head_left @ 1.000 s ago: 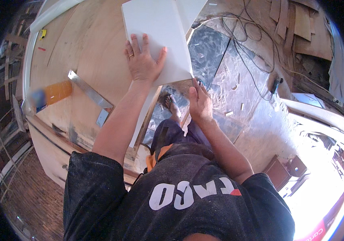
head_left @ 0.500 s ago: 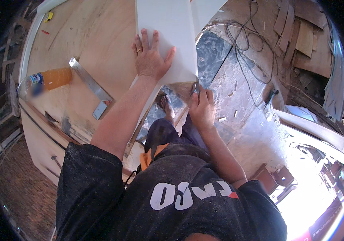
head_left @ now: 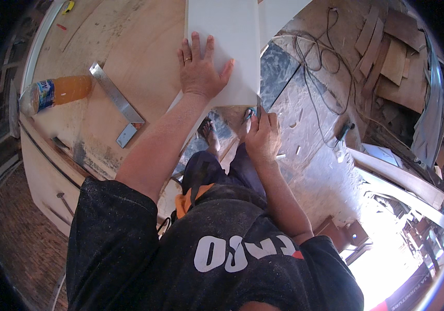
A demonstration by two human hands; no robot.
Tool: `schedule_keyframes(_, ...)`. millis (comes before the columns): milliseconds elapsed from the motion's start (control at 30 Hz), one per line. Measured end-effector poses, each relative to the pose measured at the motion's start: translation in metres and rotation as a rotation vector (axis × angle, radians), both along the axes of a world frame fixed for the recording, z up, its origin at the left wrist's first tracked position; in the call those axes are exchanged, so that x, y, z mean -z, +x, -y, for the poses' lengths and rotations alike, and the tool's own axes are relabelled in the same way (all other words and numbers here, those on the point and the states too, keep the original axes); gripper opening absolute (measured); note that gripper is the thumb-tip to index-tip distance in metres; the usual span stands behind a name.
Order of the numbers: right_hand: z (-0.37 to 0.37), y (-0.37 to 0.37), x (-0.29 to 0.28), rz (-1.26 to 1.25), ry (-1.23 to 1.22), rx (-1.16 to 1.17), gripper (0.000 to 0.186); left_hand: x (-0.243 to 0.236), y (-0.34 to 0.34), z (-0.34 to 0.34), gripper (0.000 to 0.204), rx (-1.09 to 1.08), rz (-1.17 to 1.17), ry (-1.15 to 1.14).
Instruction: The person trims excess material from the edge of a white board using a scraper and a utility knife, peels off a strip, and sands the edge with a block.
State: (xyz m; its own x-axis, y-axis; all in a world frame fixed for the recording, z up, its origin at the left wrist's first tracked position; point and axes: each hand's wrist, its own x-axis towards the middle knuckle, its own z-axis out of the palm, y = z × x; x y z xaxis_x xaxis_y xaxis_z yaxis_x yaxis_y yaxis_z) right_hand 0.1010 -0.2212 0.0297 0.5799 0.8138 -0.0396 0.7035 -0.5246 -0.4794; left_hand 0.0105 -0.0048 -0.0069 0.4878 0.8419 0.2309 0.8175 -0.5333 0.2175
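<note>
A long white board lies over the wooden worktable and juts past its edge. My left hand rests flat on it, fingers spread, a ring on one finger. Close to the board's near right corner, my right hand is closed around a thin-bladed hand tool. Its narrow dark blade stands against the board's right edge, while the handle is hidden in my fist, so I cannot tell its exact kind. A metal try square lies on the table left of my left forearm.
A plastic bottle of orange liquid lies on its side on the table. A small yellow tool sits at the far left. Looped black cable covers floor at the right, near stacked wood offcuts. My feet are below the board.
The view has shifted slightly, so the board and hands appear a little further right. My left hand keeps its place on the board; my right hand stays with the tool at the board's corner.
</note>
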Motion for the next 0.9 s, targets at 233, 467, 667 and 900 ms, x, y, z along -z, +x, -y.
schedule_keyframes(233,-0.012,0.004,-0.004,-0.045,0.005,0.012,0.037,-0.003,0.001,0.0,0.083,-0.004,-0.013,-0.021)
schedule_keyframes(467,-0.025,0.012,-0.003,-0.04,0.018,-0.016,0.035,-0.003,0.002,0.0,0.083,-0.008,-0.015,-0.016)
schedule_keyframes(667,-0.033,0.014,0.0,-0.048,0.022,-0.011,0.033,-0.002,0.0,0.0,0.084,-0.004,-0.005,-0.019)
schedule_keyframes(900,-0.039,0.014,0.006,-0.039,0.097,0.017,0.024,-0.003,0.001,0.0,0.084,-0.009,0.004,-0.012)
